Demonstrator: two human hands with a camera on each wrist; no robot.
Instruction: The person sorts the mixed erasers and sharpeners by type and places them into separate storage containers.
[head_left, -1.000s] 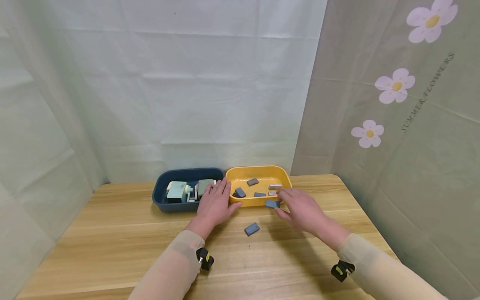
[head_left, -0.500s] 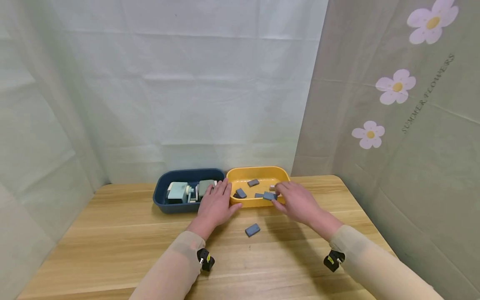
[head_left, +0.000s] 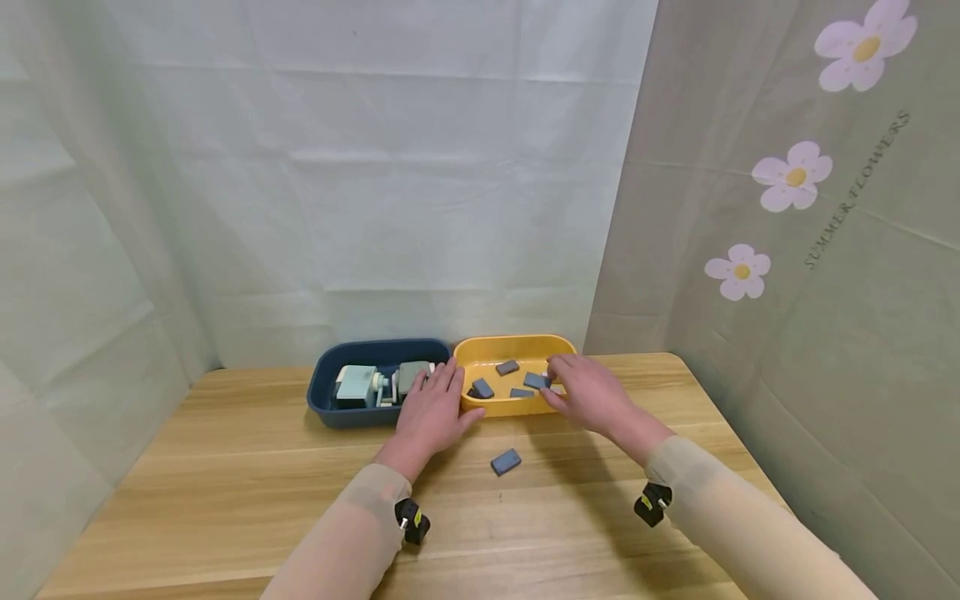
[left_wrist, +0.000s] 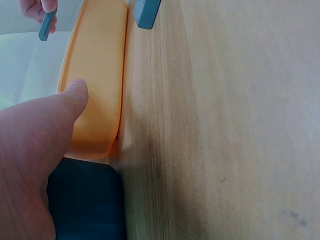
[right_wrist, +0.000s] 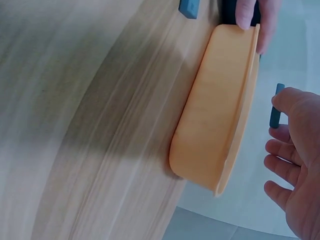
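In the head view my right hand (head_left: 592, 396) pinches a small blue-grey rectangular block (head_left: 536, 381) between thumb and finger, above the yellow tray (head_left: 513, 407). The right wrist view shows that block (right_wrist: 277, 106) on edge, beyond the tray rim, with the other fingers loosely bent. My left hand (head_left: 432, 410) lies with straight fingers across the adjoining ends of the yellow tray and the dark blue tray (head_left: 348, 419). Its thumb (left_wrist: 77, 95) touches the yellow wall. Several similar blocks, such as one at the back (head_left: 507, 367), lie inside the yellow tray.
Another blue-grey block (head_left: 506, 462) lies on the wooden table (head_left: 225, 483) in front of the yellow tray. The dark blue tray holds a pale blue boxy piece (head_left: 356, 385) and a grey-green one (head_left: 411, 375) with white parts. A pale curtain (head_left: 420, 208) hangs behind.
My right hand has carried the pinched block from the yellow tray's front wall up, slightly left and over the tray's inside. The left hand has stayed in place.
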